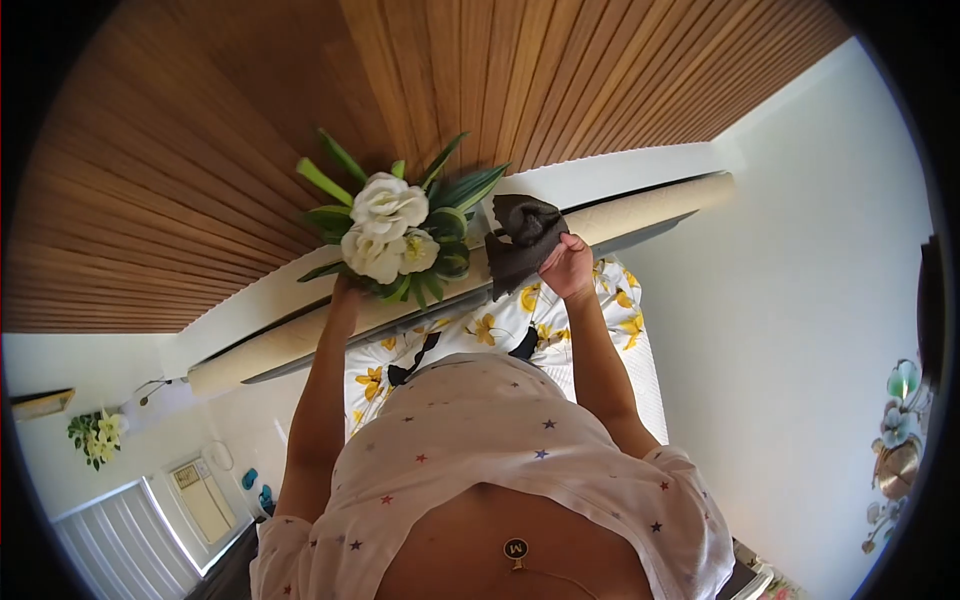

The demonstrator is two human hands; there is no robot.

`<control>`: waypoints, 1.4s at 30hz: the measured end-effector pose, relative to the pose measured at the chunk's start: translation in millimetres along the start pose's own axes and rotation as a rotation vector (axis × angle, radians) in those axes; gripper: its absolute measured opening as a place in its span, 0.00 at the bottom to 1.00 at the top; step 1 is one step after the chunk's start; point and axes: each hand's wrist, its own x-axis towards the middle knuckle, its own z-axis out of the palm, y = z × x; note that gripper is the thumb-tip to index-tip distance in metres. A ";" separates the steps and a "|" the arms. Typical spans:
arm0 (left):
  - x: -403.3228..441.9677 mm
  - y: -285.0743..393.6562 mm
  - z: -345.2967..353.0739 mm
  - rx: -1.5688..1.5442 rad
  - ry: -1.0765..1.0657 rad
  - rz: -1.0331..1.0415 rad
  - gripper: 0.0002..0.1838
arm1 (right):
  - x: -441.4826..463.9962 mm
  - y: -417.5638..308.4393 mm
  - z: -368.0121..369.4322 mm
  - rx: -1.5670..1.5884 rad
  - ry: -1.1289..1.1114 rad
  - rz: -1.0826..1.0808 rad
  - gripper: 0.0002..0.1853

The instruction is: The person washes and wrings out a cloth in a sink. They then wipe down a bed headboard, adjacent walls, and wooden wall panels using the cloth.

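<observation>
My left hand [347, 291] is closed beneath an artificial flower arrangement [388, 212] with white blooms and long green leaves. The blooms and leaves hide most of its fingers. To the right, my right hand [567, 266] pinches the edge of a dark grey cloth [526, 236], which is bunched up and has a ragged-looking edge. The cloth is just beside the flowers' right-hand leaves, over the beige padded headboard [640, 212].
A wooden slatted panel [560, 75] rises behind the headboard. Below lies white bedding with yellow flowers [485, 328], with black straps on it. A white wall [800, 250] stands at right, bearing a metal flower ornament [897, 430]. Another flower arrangement [98, 437] is far left.
</observation>
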 end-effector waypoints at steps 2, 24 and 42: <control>16.7 -18.1 15.9 -0.053 -0.014 0.042 0.36 | -2.7 -8.4 1.2 -0.012 0.061 -0.051 0.26; 40.5 -32.9 59.0 0.055 -0.029 -0.117 0.35 | 21.0 -175.3 60.8 -2.416 0.304 -0.464 0.29; 53.5 -23.9 87.5 -0.227 0.033 -0.109 0.38 | -24.6 -135.1 49.9 -1.583 0.585 -0.748 0.23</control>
